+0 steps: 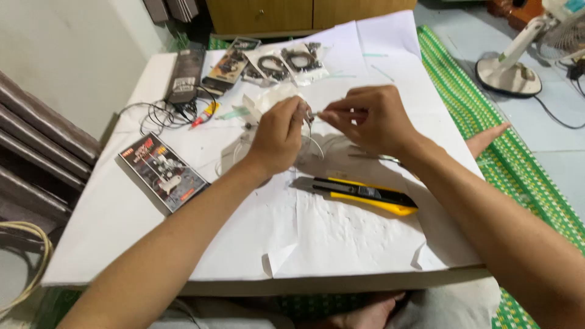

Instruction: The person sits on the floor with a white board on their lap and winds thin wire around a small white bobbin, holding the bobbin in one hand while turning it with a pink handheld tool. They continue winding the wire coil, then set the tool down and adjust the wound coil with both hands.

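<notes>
My left hand (279, 135) is closed around a small grey metal part with a thin wire loop (315, 143) curving out below it. My right hand (370, 119) pinches a thin light-coloured strip or tool whose tip meets that part between the two hands. Both hands hover over a white paper sheet (341, 231) on a low white table. A yellow and black utility knife (359, 195) lies on the paper just below my hands. What exactly sits inside my left fist is hidden.
A dark printed card package (163, 172) lies at left. Clear bags of small parts (286, 63), a black adapter with cables (183, 79) and a small glue tube (206, 113) sit at the back. A white fan base (507, 73) stands on the floor right, beside a green mat (518, 164).
</notes>
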